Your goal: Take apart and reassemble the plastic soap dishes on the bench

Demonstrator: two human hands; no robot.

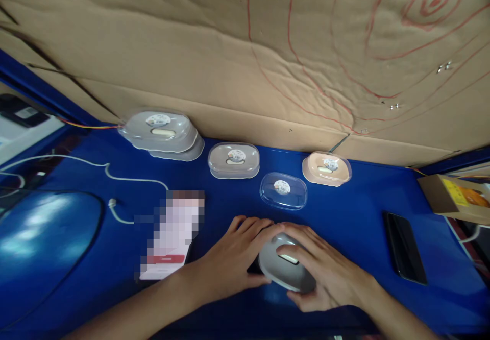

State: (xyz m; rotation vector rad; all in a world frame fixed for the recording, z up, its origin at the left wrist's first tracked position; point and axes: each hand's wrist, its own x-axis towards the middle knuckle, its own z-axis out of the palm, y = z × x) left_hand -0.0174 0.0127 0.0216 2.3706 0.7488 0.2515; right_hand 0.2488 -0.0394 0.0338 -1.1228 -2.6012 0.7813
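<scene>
A grey oval plastic soap dish (276, 268) with a cream oblong insert is tilted between my two hands, low in the middle of the view. My right hand (325, 268) wraps around its right side, with one finger bent over the insert. My left hand (241, 256) closes on the dish's left edge, thumb below and fingers over the far rim. A dark patch shows under the left palm; I cannot make out what it is. Just beyond the hands lies a loose clear lid (296, 193) with a round label.
At the back stand stacked grey dishes (176, 143), another lidded grey dish (216, 164) and a lidded peach dish (314, 174). A lit phone (174, 233) and white cable (133, 177) lie left; a dark phone (405, 248) lies right. Cardboard (191, 59) walls the blue table (360, 212).
</scene>
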